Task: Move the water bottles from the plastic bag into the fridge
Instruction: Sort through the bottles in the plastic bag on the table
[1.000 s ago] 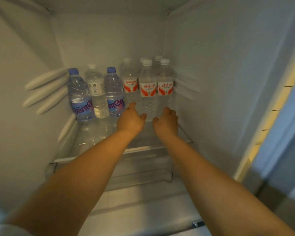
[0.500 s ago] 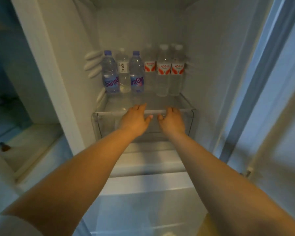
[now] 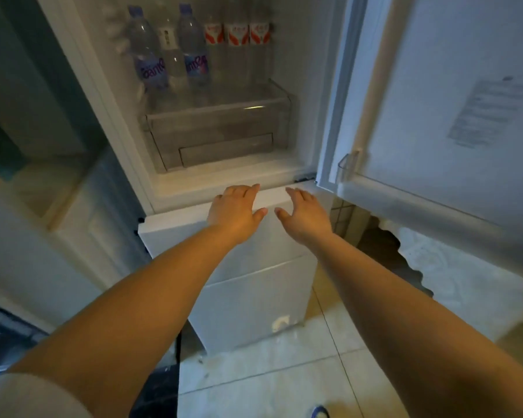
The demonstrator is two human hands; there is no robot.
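Both hands have come back out of the fridge [image 3: 299, 86]. The left hand [image 3: 234, 212] and the right hand [image 3: 305, 217] are released and empty. The bottles [image 3: 200, 52] stand on the shelf [image 3: 218, 104]; the bag is not visible.

Dim, bluish light; the brightest area is the pale fridge interior [image 3: 299, 70] beyond my fingertips, while my forearms behind them look warm orange and evenly lit. The whole picture is soft: the water bottles [image 3: 194, 49] far past my fingers are smeared, and the printed sheet [image 3: 489, 113] on the open door to the right of my right hand [image 3: 304, 217] is unreadable. Straight edges bow toward the frame's borders, and deep shadow fills the corner left of my left hand [image 3: 234, 214].
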